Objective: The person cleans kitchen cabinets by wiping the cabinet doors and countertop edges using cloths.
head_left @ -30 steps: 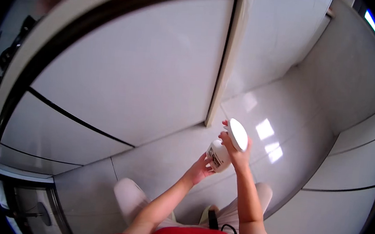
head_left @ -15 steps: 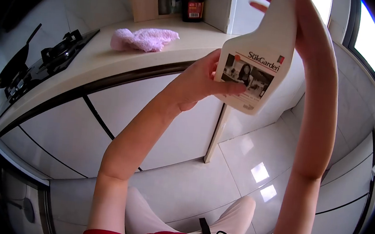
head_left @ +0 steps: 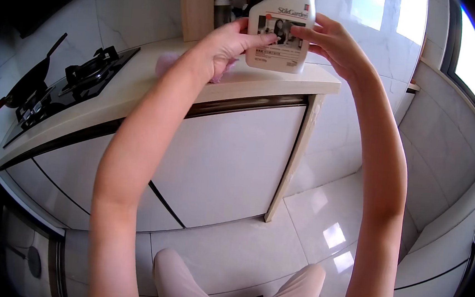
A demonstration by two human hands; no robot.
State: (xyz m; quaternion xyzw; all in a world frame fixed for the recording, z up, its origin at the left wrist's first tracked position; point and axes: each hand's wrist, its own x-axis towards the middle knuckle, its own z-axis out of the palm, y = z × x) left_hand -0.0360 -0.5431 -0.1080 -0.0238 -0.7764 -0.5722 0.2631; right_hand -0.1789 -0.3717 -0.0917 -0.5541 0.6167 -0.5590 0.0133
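Observation:
A white SukGarden bottle (head_left: 276,61) stands nearly upright over the right end of the counter, its printed label facing me and its top cut off by the frame. My left hand (head_left: 229,43) grips its left side, thumb across the label. On the other side my right hand (head_left: 337,45) holds it too, thumb on the label and the other fingers partly behind. Whether the base touches the countertop I cannot tell. A pink cloth (head_left: 168,62) lies on the counter, largely hidden behind my left wrist.
To the left, a black gas stove (head_left: 90,75) is set into the counter (head_left: 323,82), with a dark pan (head_left: 28,79) on it. A jar (head_left: 222,12) stands in the wooden shelf (head_left: 195,11) at the back. White cabinet doors (head_left: 230,165) run below, above a tiled floor (head_left: 230,243).
The bottle has moved left and away from me, going from tilted to nearly upright. My right hand has come down from its upper part to the label's right side.

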